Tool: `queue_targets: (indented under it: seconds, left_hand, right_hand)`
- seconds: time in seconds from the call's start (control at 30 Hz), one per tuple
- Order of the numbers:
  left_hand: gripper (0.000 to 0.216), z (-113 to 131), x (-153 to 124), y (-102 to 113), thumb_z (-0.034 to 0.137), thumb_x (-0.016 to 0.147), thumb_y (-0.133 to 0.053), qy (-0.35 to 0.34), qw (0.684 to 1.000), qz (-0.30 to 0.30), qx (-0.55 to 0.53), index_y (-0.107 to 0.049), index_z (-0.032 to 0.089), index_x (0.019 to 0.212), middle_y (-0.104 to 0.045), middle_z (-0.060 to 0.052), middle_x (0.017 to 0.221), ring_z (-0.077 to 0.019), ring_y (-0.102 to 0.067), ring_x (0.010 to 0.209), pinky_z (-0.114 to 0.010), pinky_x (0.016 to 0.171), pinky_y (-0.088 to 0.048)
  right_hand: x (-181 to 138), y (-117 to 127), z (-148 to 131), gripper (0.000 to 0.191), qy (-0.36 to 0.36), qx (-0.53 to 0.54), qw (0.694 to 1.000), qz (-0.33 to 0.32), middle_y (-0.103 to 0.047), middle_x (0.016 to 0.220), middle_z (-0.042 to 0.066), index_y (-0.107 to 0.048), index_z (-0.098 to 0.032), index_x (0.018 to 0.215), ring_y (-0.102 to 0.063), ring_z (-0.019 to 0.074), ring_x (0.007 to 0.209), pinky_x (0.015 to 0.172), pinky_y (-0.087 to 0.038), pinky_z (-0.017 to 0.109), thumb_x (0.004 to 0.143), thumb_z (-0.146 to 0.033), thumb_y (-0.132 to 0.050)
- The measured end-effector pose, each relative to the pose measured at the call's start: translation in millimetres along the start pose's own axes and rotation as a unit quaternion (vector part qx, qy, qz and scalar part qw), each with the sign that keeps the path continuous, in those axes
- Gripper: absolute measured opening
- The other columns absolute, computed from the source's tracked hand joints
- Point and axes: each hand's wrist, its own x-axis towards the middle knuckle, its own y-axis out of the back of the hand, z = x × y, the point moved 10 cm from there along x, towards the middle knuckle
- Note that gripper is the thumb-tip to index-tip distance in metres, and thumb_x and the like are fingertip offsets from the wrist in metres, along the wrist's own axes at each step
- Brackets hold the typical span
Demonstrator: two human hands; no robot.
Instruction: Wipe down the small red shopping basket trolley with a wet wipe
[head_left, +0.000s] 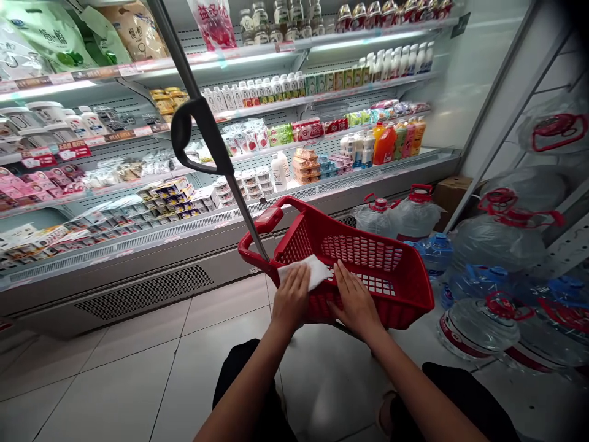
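Note:
A red plastic shopping basket (322,228) with a long metal pull handle (202,132) stands in front of me, its inside bare. My left hand (293,298) presses a folded white cloth (317,272) onto the near left rim, fingers over it; cloth or paper wipe, I cannot tell which. On the near side wall, my right hand (355,299) grips the rim, with its fingers reaching inside and its thumb outside. The handle's black grip (209,135) rises up and left, apart from both hands.
An open refrigerated shelf (151,288) of dairy and drinks runs along the far side. Large water bottles (478,325) with red and blue caps crowd the right. Pale floor tiles (124,380) lie at the left; my knees are below the basket.

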Motion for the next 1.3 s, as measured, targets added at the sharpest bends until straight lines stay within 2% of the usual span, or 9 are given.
queue_targets:
  seconds: [0.1,0.27,0.4,0.57,0.73,0.9,0.97,1.1,1.3]
  left_hand:
    - [0.055,1.4,5.3,-5.3,0.008,0.096,-0.046,-0.026,0.999,-0.007,-0.018,-0.052,0.013,0.151,-0.054,-0.012,0.155,-0.0238,-0.051,0.144,-0.042,0.124,-0.037]
    - [0.054,-16.4,7.5,-5.5,0.009,0.096,-0.045,0.053,0.998,0.033,-0.005,-0.053,0.011,0.149,-0.056,-0.014,0.153,-0.0261,-0.052,0.144,-0.045,0.124,-0.037]
    - [0.057,8.2,2.2,-9.6,0.008,0.097,-0.043,-0.051,0.998,0.010,-0.021,-0.049,0.013,0.153,-0.053,-0.011,0.157,-0.0222,-0.048,0.147,-0.041,0.125,-0.037]
    - [0.053,-31.6,3.3,1.9,0.010,0.098,-0.044,0.058,0.998,0.017,0.015,-0.053,0.009,0.150,-0.053,-0.016,0.155,-0.0272,-0.050,0.145,-0.046,0.125,-0.036]
    - [0.056,-15.4,2.0,-3.2,0.007,0.096,-0.045,-0.026,1.000,-0.012,0.002,-0.051,0.010,0.152,-0.053,-0.013,0.156,-0.0244,-0.048,0.147,-0.041,0.125,-0.037]
    - [0.055,-32.5,0.4,-0.9,0.008,0.097,-0.044,0.067,0.997,0.018,0.019,-0.051,0.009,0.152,-0.052,-0.016,0.156,-0.0270,-0.047,0.147,-0.046,0.126,-0.036]
    - [0.058,-17.9,-3.1,-6.7,0.008,0.096,-0.044,0.052,0.998,0.016,0.012,-0.048,0.008,0.154,-0.051,-0.016,0.157,-0.0265,-0.045,0.149,-0.045,0.125,-0.036]
    - [0.061,22.8,-10.0,-17.4,0.009,0.097,-0.042,-0.060,0.998,-0.003,-0.017,-0.043,0.012,0.157,-0.043,-0.010,0.164,-0.0222,-0.039,0.152,-0.040,0.127,-0.034]
    - [0.061,9.7,-6.4,-18.8,0.008,0.096,-0.044,0.023,1.000,0.018,-0.001,-0.044,0.012,0.157,-0.049,-0.012,0.159,-0.0242,-0.041,0.151,-0.045,0.126,-0.035]
  right_hand:
    - [0.4,-1.5,-1.2,0.096,0.008,0.010,1.000,0.000,-0.019,0.172,0.018,0.003,-0.011,0.167,-0.033,0.0299,0.155,0.123,-0.035,0.048,0.096,-0.035,-0.057]
    - [2.4,-3.1,-3.5,0.094,0.011,0.028,1.000,0.000,-0.018,0.173,0.018,0.000,-0.012,0.167,-0.033,0.0303,0.154,0.122,-0.036,0.049,0.095,-0.034,-0.057]
    - [2.7,-2.9,-5.1,0.093,0.016,0.022,1.000,0.006,-0.020,0.172,0.019,-0.002,-0.010,0.167,-0.032,0.0295,0.155,0.123,-0.035,0.048,0.096,-0.034,-0.057]
    - [2.5,-4.8,-4.5,0.094,0.013,0.021,1.000,-0.004,-0.019,0.173,0.017,-0.003,-0.011,0.167,-0.031,0.0289,0.155,0.124,-0.035,0.047,0.095,-0.035,-0.059]
    - [1.6,-6.0,-4.2,0.096,0.016,0.018,1.000,0.002,-0.019,0.173,0.017,-0.001,-0.011,0.167,-0.031,0.0298,0.155,0.123,-0.035,0.048,0.095,-0.034,-0.059]
    - [0.1,-6.9,-6.3,0.096,0.019,0.017,1.000,0.005,-0.017,0.173,0.017,0.003,-0.012,0.167,-0.032,0.0299,0.155,0.122,-0.037,0.049,0.096,-0.036,-0.057]
    - [-0.6,-7.4,-6.0,0.096,0.017,0.014,1.000,0.010,-0.017,0.173,0.018,0.003,-0.011,0.167,-0.032,0.0299,0.155,0.121,-0.038,0.049,0.096,-0.036,-0.056]
    - [-1.9,-8.0,-5.9,0.095,0.026,0.013,0.999,0.014,-0.021,0.172,0.019,0.002,-0.009,0.167,-0.033,0.0297,0.154,0.122,-0.036,0.048,0.097,-0.035,-0.055]
    - [-0.3,-12.1,-9.1,0.094,0.023,0.014,1.000,0.011,-0.021,0.172,0.019,0.000,-0.009,0.167,-0.034,0.0307,0.154,0.121,-0.038,0.049,0.096,-0.035,-0.056]
